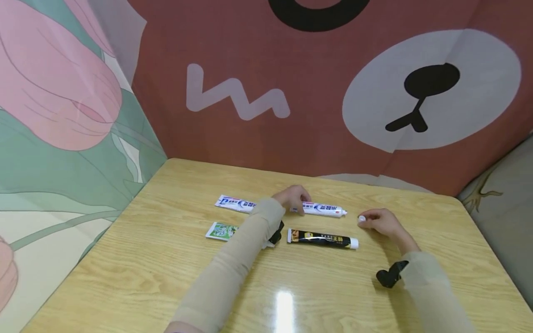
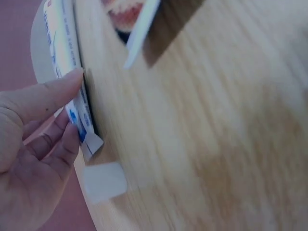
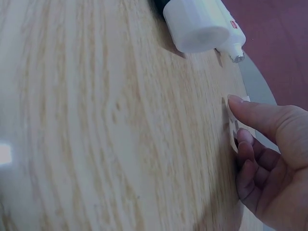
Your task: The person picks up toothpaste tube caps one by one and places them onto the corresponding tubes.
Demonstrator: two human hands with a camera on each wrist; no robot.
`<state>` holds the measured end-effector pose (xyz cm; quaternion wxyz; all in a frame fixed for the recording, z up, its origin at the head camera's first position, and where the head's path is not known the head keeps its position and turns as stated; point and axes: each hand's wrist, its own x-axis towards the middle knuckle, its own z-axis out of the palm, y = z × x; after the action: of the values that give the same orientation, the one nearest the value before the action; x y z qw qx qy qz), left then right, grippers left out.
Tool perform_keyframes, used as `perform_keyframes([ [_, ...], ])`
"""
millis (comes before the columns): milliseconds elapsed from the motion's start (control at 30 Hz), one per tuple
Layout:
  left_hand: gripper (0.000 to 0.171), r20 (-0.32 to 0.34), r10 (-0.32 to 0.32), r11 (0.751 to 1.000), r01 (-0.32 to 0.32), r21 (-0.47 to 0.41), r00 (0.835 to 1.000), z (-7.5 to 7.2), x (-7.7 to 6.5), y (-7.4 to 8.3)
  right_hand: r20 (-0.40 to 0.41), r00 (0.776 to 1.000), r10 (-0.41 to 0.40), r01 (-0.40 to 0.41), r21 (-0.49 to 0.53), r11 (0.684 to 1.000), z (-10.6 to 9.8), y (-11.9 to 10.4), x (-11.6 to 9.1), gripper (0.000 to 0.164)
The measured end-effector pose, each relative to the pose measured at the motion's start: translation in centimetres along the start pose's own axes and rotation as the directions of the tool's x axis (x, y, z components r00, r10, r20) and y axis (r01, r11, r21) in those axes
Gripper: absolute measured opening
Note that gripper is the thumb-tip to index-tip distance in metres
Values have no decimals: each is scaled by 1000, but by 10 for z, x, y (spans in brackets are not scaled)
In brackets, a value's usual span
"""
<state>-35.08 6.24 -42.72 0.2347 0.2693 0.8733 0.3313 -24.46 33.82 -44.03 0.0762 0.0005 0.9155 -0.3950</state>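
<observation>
My left hand (image 1: pixel 294 198) grips a white toothpaste tube (image 1: pixel 325 209) with blue lettering near its crimped end, thumb on one side and fingers on the other. The tube lies on the table, its bare nozzle (image 3: pixel 237 54) pointing right. A small white cap (image 1: pixel 361 218) is pinched between the thumb and fingers of my right hand (image 1: pixel 384 224), just right of that nozzle. Nearer me lies a black toothpaste tube (image 1: pixel 322 238) with its white cap (image 3: pixel 197 26) on. Both hands are close to the tabletop.
To the left lie another white-and-blue tube (image 1: pixel 235 203) and a green tube (image 1: pixel 222 231), each partly hidden by my left arm. A white cap (image 2: pixel 105 182) shows by the gripped tube's crimped end. A printed cloth (image 1: pixel 250 143) hangs behind the wooden table (image 1: pixel 137 259).
</observation>
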Motion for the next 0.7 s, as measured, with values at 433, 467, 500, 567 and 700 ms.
perform_keyframes([
  [433, 29, 27, -2, 960, -6, 281, 1000, 2, -2, 10, -13, 1000, -17, 18, 2, 1000, 1, 0, -1, 41],
  [467, 27, 26, -2, 958, -6, 285, 1000, 2, -2, 11, -13, 1000, -16, 16, 0, 1000, 1, 0, -1, 41],
  [500, 25, 25, -6, 960, -1, 280, 1000, 2, -3, 12, -14, 1000, -16, 16, -7, 1000, 1, -1, -2, 42],
  [567, 21, 28, -4, 962, -4, 273, 1000, 2, -3, 15, -5, 1000, -21, 21, -21, 1000, 0, -2, -4, 42],
  [700, 37, 89, 9, 951, -36, 308, 996, 0, -2, 19, 17, 1000, -24, 24, -23, 999, -2, -6, -7, 42],
])
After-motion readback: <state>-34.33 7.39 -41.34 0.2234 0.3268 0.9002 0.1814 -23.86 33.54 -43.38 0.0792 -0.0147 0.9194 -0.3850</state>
